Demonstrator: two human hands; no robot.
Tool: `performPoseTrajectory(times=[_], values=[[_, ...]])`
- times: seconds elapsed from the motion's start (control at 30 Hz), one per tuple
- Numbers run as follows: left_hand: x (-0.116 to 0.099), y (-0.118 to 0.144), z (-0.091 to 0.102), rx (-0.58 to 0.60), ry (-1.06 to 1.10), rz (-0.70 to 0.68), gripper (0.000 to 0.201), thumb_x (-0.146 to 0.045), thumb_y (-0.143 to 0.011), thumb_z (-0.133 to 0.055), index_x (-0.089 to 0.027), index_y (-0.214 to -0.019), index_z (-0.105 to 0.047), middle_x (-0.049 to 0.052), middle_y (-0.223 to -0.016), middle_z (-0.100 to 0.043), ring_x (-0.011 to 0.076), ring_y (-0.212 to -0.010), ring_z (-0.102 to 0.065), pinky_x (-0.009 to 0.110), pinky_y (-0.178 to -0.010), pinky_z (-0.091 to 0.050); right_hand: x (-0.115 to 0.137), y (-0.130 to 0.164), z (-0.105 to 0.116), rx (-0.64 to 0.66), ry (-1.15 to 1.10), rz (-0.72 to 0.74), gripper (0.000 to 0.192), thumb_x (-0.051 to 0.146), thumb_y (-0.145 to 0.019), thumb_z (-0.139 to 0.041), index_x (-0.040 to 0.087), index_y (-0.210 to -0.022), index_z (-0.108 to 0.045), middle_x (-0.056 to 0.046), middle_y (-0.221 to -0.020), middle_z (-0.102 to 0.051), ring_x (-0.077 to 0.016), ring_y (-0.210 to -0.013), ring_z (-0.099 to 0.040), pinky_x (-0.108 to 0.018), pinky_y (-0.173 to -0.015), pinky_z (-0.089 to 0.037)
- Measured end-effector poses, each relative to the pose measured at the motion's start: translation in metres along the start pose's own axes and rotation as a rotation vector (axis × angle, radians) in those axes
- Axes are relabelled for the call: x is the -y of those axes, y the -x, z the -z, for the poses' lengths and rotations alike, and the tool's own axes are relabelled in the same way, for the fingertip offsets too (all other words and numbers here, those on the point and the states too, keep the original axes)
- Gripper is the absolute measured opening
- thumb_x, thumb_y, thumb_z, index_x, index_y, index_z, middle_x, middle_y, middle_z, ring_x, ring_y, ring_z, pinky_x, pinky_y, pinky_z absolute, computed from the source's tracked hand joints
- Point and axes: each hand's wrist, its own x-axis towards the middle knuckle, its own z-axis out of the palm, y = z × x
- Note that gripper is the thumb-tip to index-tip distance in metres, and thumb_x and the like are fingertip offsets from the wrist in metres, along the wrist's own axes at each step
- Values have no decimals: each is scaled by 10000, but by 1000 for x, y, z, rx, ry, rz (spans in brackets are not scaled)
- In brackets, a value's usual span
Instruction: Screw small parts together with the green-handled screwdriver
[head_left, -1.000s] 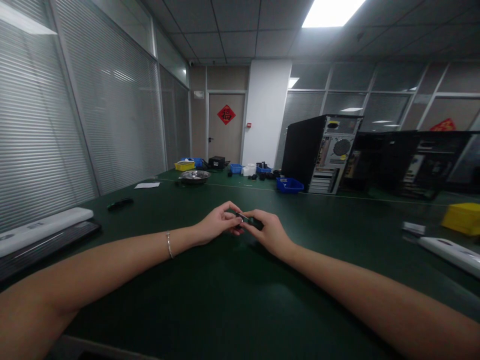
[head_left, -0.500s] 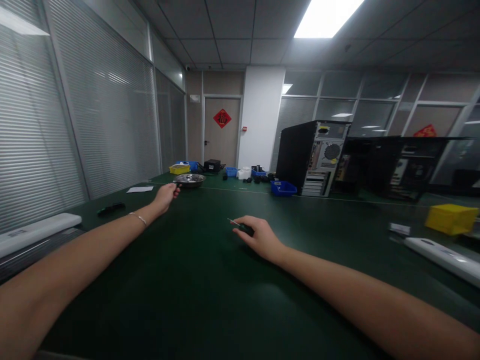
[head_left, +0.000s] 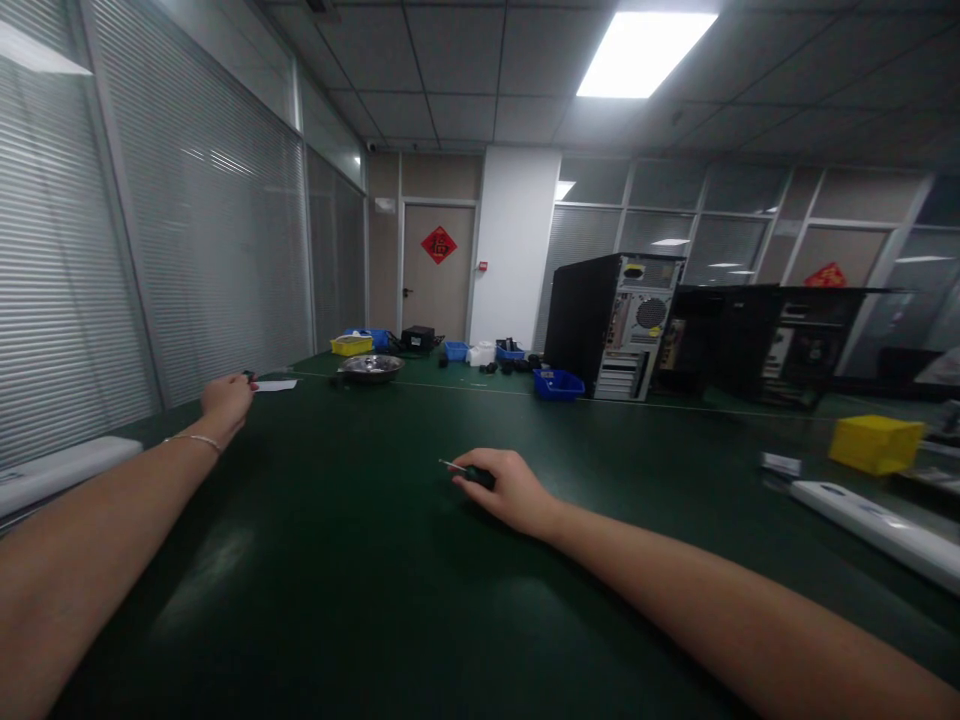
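While the right grip point(head_left: 517, 492) pinches it, the screwdriver point(head_left: 478, 477) runs crosswise, tip leftward.

The screwdriver point(head_left: 480, 477) had a dark handle and a thin, bare metal shaft. Gripped in the right hand point(head_left: 517, 490), it pointed leftward, nearer the viewer than the metal bowl point(head_left: 371, 379) and right of it. A small dark piece point(head_left: 249, 376), its shape unclear, was pinched in the left hand point(head_left: 226, 402), well left of that bowl.
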Motion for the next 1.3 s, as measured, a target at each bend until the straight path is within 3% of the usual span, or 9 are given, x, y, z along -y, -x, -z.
performPoseTrajectory(times=[0.2,0.3,0.43,0.57,0.8,0.9,1.0,1.13,1.3], values=[[2,4,-18,133,-13,146,319,-303,-867,-515,-132,-1136,-520,83,-1136,-544,232,-970,-567,411,-804,-490,-4,-1,-1,-3,18,-89,227,277,-849,-532,224,-1051,-620,-31,-961,-660,-181,-857,-606,-301,-760,-471],[5,11,-27,226,-21,101,262,-281,-867,-510,-108,-1058,-561,61,-1036,-588,218,-905,-580,364,-757,-496,-3,-1,2,6,14,-91,224,283,-852,-526,238,-1051,-620,-28,-972,-657,-185,-866,-604,-310,-763,-473],[6,19,-32,300,-18,-1,117,-167,-793,-544,-82,-744,-609,2,-616,-580,144,-626,-535,228,-566,-414,-3,0,3,22,11,-87,226,284,-849,-529,235,-1049,-622,-31,-972,-657,-187,-867,-603,-310,-767,-472],[-2,36,-48,395,6,-105,121,-215,-740,-564,-110,-720,-620,10,-601,-584,140,-580,-519,223,-543,-387,-7,-1,-1,10,-7,-98,231,299,-853,-524,233,-1054,-618,-28,-964,-655,-182,-854,-601,-304,-752,-464],[-46,134,-86,815,48,-331,310,-367,-700,-649,-179,-947,-648,34,-806,-634,175,-682,-557,243,-596,-416,-28,-2,12,-43,-56,-195,308,377,-865,-499,216,-1117,-571,-39,-1009,-626,-181,-874,-575,-306,-756,-447],[-71,184,-82,1090,84,-379,390,-405,-776,-567,-193,-1104,-551,32,-769,-609,169,-642,-547,251,-566,-421,-34,-1,16,-135,-59,-232,338,332,-884,-471,206,-1197,-497,-33,-927,-609,-159,-799,-562,-293,-722,-446],[-89,217,-72,1288,80,-446,317,-397,-827,-499,-186,-1053,-569,49,-826,-623,172,-704,-571,271,-628,-446,-30,-1,14,-172,-77,-165,343,293,-889,-463,212,-1223,-470,-24,-890,-598,-147,-756,-550,-284,-708,-447],[-94,226,-64,1223,56,-625,282,-369,-812,-535,-205,-1018,-638,64,-1005,-636,202,-864,-580,295,-748,-438,-18,-2,11,-141,-71,-14,310,257,-889,-472,240,-1192,-535,-50,-1054,-603,-175,-923,-551,-309,-812,-432],[-79,212,-68,1160,110,-537,320,-362,-792,-564,-193,-1053,-641,64,-931,-669,200,-797,-609,304,-737,-458,-14,-4,8,-95,35,-19,309,259,-882,-488,241,-1177,-577,-51,-926,-625,-174,-827,-573,-300,-751,-449]])
